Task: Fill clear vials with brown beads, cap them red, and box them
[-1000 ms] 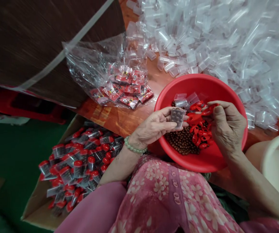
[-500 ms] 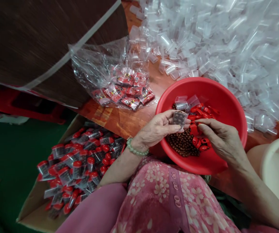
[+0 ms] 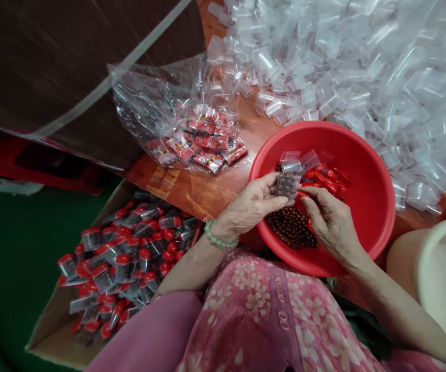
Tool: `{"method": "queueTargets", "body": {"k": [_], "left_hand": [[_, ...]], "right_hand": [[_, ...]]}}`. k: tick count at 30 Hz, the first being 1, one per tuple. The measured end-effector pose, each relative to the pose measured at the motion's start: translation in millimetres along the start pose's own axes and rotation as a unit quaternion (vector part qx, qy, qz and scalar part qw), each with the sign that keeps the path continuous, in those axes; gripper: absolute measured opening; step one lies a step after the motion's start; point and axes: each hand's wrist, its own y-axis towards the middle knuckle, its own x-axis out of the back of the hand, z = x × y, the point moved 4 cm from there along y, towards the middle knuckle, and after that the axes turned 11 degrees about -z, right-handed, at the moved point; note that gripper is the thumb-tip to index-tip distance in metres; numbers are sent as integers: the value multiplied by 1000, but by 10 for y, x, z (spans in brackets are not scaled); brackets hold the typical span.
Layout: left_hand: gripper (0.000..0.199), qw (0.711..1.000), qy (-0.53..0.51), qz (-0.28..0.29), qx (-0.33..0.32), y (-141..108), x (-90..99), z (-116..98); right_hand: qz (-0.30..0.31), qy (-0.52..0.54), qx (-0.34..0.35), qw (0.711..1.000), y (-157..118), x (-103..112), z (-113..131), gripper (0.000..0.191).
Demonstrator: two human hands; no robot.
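As is shown by the head view, a clear container (image 3: 288,187) packed with brown beads is gripped by the left hand (image 3: 256,200), with the thumb laid across its near face and the fingers behind. The container is held over the red basin (image 3: 370,248), just beside the right fingertips. Thumb and forefinger of the right hand (image 3: 332,219) are brought together; a red piece (image 3: 305,195) seems to be pinched there, mostly covered, so its form cannot be told. Contact between it and the container cannot be confirmed

Below the left fingers, loose beads (image 3: 290,230) are seen in the basin; beyond both sets of fingertips, spare red pieces (image 3: 328,178) and a few unfilled containers (image 3: 290,162). To the left of the left wrist, red-capped containers (image 3: 122,268) are heaped in a cardboard box (image 3: 65,343). Far beyond the right fingers, a pile of clear containers (image 3: 362,77) is spread

Step in hand, as judged: the filled container is to be joined with the red piece, not yet done. Next move, as judged: a steady left grip is called for, lest beads be spilled, and the red piece must be lined up before being pressed; which end is open could not be made out
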Motion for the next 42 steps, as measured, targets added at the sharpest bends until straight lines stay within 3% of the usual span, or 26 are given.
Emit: {"method": "queueTargets", "body": {"k": [5, 7, 16, 23, 31, 42], "left_hand": [[36, 1000, -13, -13, 5, -6, 4, -1], [36, 1000, -16, -15, 4, -5, 0, -11], [41, 997, -54, 6, 55, 8, 30, -17], [37, 991, -89, 56, 83, 26, 76, -35], [43, 988, -95, 67, 99, 34, 77, -52], [34, 990, -80, 61, 96, 18, 58, -60]], "right_hand": [[43, 108, -138, 984, -18, -114, -116, 25], [44, 132, -161, 977, -9, -134, -138, 27], [17, 140, -133, 981, 99, -52, -221, 26], [51, 226, -191, 954, 113, 2, -285, 39], [68, 199, -155, 965, 125, -5, -228, 38], [81, 156, -133, 975, 67, -34, -282, 32]]}}
